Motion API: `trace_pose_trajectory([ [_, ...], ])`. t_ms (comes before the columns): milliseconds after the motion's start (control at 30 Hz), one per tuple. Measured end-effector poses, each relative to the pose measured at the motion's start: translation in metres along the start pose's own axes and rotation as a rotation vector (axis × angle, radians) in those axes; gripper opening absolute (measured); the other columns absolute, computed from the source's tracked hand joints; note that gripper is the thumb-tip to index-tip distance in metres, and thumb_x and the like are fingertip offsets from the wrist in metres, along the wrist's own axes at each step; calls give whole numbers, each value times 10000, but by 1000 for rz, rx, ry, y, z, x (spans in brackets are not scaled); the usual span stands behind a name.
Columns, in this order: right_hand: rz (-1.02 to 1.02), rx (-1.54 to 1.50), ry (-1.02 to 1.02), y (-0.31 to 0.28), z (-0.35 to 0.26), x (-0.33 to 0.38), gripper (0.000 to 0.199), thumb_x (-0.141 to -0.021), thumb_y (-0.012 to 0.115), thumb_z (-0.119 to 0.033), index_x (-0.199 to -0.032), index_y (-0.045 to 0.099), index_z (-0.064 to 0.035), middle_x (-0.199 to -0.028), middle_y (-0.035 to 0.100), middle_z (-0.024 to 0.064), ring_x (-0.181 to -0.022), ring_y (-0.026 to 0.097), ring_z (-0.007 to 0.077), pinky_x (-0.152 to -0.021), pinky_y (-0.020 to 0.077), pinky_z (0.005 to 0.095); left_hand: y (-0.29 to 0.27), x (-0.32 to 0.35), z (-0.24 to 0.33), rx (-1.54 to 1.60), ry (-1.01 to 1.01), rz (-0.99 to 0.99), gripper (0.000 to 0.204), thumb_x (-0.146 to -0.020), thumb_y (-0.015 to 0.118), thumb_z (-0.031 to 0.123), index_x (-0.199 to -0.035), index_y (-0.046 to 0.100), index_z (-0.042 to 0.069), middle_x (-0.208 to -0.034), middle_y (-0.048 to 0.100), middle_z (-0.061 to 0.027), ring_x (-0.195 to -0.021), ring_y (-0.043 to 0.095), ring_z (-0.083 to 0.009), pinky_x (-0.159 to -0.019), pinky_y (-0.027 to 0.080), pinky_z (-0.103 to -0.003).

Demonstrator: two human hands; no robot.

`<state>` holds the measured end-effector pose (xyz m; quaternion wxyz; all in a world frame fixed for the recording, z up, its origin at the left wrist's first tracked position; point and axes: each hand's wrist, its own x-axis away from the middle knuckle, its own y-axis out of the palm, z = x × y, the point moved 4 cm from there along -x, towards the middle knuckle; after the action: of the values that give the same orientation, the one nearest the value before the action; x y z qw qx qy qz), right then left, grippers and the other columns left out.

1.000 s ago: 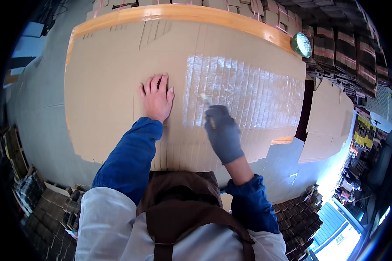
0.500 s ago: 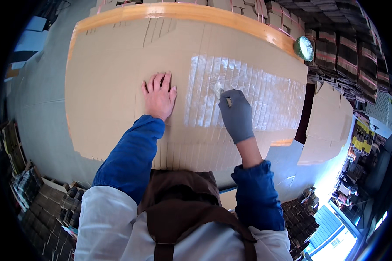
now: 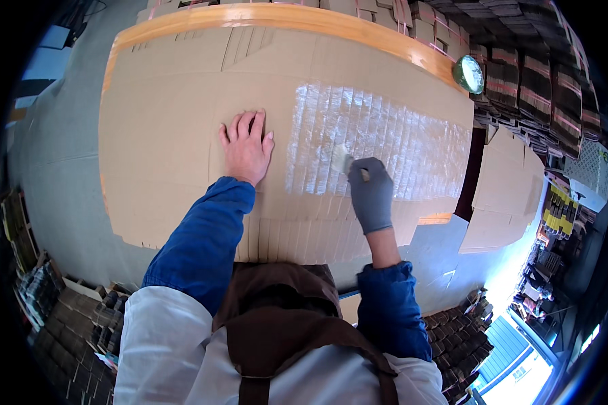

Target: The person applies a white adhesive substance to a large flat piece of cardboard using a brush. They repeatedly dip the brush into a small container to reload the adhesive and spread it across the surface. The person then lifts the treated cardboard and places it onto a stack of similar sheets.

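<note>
A large stack of flat cardboard sheets (image 3: 169,135) lies on a table in front of me. My bare left hand (image 3: 246,148) rests flat on the cardboard with the fingers spread. My right hand (image 3: 370,194) wears a grey glove and is closed on a small brush (image 3: 344,160) with pale bristles. The bristles touch the lower left part of a shiny wet glue patch (image 3: 385,138) that covers the staggered edges of the sheets.
An orange table edge (image 3: 304,15) curves along the far side. A round green tin (image 3: 469,73) sits at the far right corner. More flat cardboard (image 3: 500,196) lies to the right. Bundled stacks (image 3: 527,74) stand behind and around the table.
My right hand has moved the brush up from the near edge onto the glue patch. My left hand has stayed flat in the same place.
</note>
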<state>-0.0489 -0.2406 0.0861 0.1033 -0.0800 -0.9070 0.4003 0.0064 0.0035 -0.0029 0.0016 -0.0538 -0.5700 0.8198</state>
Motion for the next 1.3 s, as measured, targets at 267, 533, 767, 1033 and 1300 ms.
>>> trace_pose_trajectory([
  [267, 48, 41, -45, -8, -12, 29, 98, -827, 655, -99, -909, 612, -67, -938, 621, 147, -797, 642, 375, -698, 526, 433, -1, 1, -2, -10, 8, 6, 497, -926, 542, 294, -1390, 478, 131, -1356, 453, -80, -1311, 359, -304, -1109, 219, -599],
  [533, 45, 38, -32, -12, -24, 60, 138, -807, 664, -79, -934, 611, -85, -961, 617, 127, -809, 645, 359, -701, 526, 426, 3, 1, -3, -17, 22, 26, 490, -926, 541, 295, -1386, 481, 136, -1354, 455, -82, -1314, 362, -304, -1108, 215, -596],
  [767, 76, 104, -32, -9, -17, 72, 131, -822, 649, -89, -950, 620, -99, -1003, 627, 124, -792, 658, 343, -681, 541, 421, 2, 3, -4, -32, 10, 8, 491, -923, 543, 302, -1383, 480, 143, -1350, 456, -80, -1316, 362, -299, -1111, 214, -586],
  [1033, -135, 193, -188, 16, -26, 89, 164, -829, 612, -90, -991, 627, -113, -1119, 616, 95, -935, 639, 305, -763, 550, 403, 6, 1, -5, -17, 20, 2, 495, -928, 555, 312, -1388, 475, 147, -1369, 442, -66, -1326, 353, -279, -1106, 206, -611],
  [1300, -24, 262, 9, -17, 49, 88, 169, -829, 582, -47, -993, 612, -74, -1062, 605, 129, -942, 626, 339, -767, 524, 426, 6, 0, -2, -57, 29, 8, 488, -939, 513, 288, -1402, 462, 144, -1363, 453, -75, -1327, 356, -278, -1110, 215, -561],
])
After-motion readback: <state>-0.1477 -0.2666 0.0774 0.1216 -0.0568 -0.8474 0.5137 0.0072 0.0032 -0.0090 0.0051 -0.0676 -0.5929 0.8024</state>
